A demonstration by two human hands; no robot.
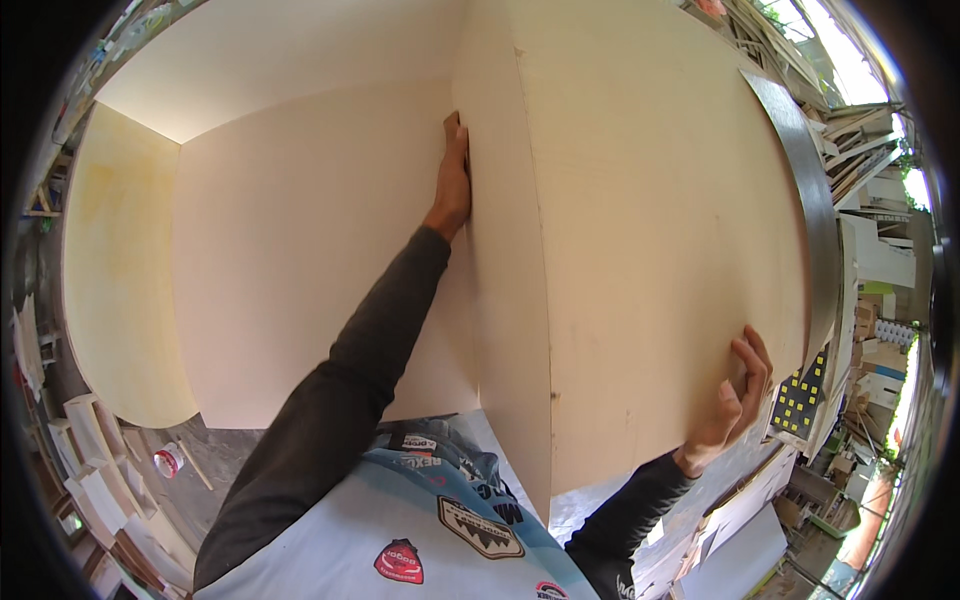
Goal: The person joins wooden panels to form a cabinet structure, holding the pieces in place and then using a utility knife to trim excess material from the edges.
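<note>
A large pale wooden cabinet or box fills most of the head view, its open compartment on the left. An upright divider panel (515,300) stands at its middle. My left hand (456,178) reaches deep inside and lies flat along the inner face of that divider, fingers extended. Right of the divider spreads a broad pale panel (650,220). My right hand (730,402) is at its lower right, fingers apart and slightly bent, seemingly resting on the surface. I see nothing held in either hand. A dark curved-looking strip (805,190) lies along the panel's right edge.
Stacked pale wood pieces (110,480) and a small round tub (168,460) are on the floor at the lower left. Timber offcuts (860,140) pile up at the far right. A black sheet with yellow squares (800,395) sits beside the panel's right edge.
</note>
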